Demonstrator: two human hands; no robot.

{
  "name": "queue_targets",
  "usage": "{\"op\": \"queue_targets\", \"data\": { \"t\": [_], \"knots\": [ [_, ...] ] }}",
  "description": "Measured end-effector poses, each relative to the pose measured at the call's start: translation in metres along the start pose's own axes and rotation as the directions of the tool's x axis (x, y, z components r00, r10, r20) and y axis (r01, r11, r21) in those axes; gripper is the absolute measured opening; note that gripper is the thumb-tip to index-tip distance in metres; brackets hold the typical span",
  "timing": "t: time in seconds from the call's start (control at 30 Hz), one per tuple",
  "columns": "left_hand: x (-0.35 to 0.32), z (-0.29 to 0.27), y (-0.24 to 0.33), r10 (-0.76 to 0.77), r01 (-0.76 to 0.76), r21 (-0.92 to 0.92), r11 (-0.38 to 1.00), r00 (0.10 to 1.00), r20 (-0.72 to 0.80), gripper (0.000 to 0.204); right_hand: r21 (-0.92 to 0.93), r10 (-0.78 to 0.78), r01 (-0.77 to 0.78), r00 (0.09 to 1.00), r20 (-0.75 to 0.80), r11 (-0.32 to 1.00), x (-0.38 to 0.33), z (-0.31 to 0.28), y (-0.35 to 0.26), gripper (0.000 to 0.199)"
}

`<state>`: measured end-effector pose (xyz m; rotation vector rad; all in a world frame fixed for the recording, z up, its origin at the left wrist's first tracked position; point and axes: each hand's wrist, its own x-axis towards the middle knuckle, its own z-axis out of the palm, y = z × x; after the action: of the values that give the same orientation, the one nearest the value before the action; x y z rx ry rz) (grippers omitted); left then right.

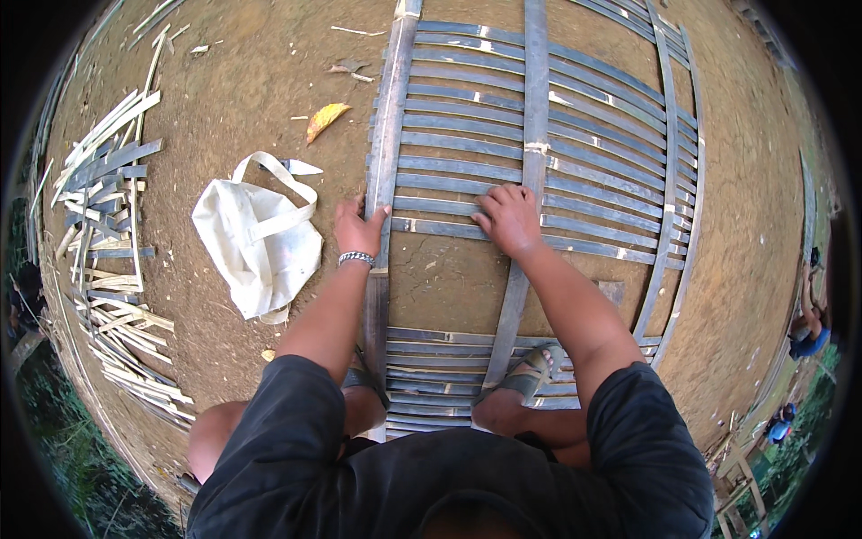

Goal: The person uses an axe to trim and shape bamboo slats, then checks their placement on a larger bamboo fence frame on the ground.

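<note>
A large woven panel of grey bamboo slats [593, 135] lies flat on bare brown earth. My left hand [357, 230], with a metal bracelet at the wrist, grips the panel's left upright rail [388, 135], thumb over a cross slat. My right hand [508, 219] presses fingers down on cross slats beside the middle upright [535, 99]. Between my forearms is a gap in the slats where bare ground [449, 278] shows. My sandalled feet [530, 370] stand on the near slats.
A white cloth bag [256, 238] lies left of the panel with a knife blade [301, 167] beside it. Several split bamboo strips [108, 225] are piled at the far left. A yellow leaf [325, 118] lies on the dirt. Other people [808, 328] are at the right edge.
</note>
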<state>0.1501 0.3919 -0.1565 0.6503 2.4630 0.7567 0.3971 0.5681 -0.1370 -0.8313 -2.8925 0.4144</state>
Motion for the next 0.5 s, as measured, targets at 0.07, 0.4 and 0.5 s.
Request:
{"op": "queue_targets", "data": {
  "t": [0.07,0.4,0.5],
  "knots": [
    [-0.003,0.002,0.001,-0.008,0.008,-0.009,1.0,1.0,-0.024,0.062,-0.024,0.022,-0.022,1.0,0.007,0.999,-0.005,0.006,-0.005,0.025],
    [0.0,0.014,-0.018,0.094,-0.097,-0.031,0.995,0.99,-0.106,0.053,-0.046,0.037,-0.037,0.999,0.006,0.998,-0.002,0.013,-0.011,0.022],
    [0.002,0.014,-0.014,0.107,-0.111,-0.048,0.993,0.991,-0.084,0.055,-0.065,0.062,-0.062,0.998,0.005,0.996,0.0,0.012,-0.011,0.022]
  ]
}}
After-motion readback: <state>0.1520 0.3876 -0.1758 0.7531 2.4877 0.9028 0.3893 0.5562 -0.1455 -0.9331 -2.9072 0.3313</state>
